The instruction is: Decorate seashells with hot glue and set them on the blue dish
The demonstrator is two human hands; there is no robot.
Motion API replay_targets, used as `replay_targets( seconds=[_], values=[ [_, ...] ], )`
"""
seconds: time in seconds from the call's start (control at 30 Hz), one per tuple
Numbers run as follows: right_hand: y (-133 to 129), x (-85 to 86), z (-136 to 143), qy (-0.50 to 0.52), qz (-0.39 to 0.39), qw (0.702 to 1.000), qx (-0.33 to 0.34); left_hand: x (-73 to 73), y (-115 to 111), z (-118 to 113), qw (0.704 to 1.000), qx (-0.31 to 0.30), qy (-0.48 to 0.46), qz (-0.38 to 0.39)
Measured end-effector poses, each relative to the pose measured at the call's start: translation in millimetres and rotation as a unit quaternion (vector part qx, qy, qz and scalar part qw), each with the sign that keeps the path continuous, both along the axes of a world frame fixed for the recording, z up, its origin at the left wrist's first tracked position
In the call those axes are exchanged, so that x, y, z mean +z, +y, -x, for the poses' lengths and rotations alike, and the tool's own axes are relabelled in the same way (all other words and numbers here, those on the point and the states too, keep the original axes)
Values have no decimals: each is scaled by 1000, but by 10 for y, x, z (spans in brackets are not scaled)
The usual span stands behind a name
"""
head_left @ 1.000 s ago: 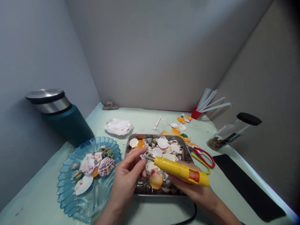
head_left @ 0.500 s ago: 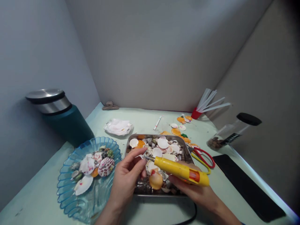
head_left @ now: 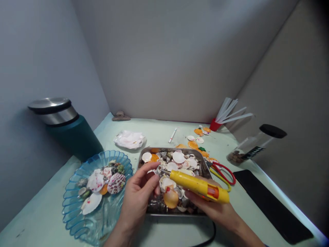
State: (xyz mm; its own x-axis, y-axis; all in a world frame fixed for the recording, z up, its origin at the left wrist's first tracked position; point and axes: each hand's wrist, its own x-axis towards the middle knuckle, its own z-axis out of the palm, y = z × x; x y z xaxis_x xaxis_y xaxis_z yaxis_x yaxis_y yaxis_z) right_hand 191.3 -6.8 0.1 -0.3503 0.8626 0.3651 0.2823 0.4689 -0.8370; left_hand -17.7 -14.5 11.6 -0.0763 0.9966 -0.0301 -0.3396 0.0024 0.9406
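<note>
The likeliest trouble is a burn: your right hand (head_left: 213,207) is wrapped around a yellow glue gun (head_left: 196,183), its metal nozzle (head_left: 166,172) aimed across at the tips of your left hand (head_left: 137,197), and a small slip of either wrist could bring hot metal or glue onto bare skin. The small orange light (head_left: 203,197) low on the gun suggests it is powered, so treat that tip as hot. The gun hangs above the metal tray (head_left: 177,215), over its heaped shells (head_left: 171,199); a stray drip could stick several of those together. The black cord (head_left: 214,232) curves on the desk (head_left: 156,132) in front of the tray; if it belongs to the gun, a snag on the tray's corner might tug your aim aside. Your right-hand fingers are closed firmly on the grip, but the trigger is hidden, so whether you are squeezing it can't be told. On the left, thumb and forefinger curl toward each other with a narrow gap at their ends; whether they pinch a small piece is unclear, since anything there blends into the pale shells behind. The nozzle's very end is equally hard to separate from that clutter, and the cord runs out of view at the bottom edge.
</note>
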Motion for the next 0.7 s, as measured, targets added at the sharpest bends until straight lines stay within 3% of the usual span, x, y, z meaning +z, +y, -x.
replay_targets(
  seconds=[0.7],
  values=[
    [13, -62, -21, -3, 1, 1000, -1, -6, -1, 2, 1000, -11, -27, -9]
  ],
)
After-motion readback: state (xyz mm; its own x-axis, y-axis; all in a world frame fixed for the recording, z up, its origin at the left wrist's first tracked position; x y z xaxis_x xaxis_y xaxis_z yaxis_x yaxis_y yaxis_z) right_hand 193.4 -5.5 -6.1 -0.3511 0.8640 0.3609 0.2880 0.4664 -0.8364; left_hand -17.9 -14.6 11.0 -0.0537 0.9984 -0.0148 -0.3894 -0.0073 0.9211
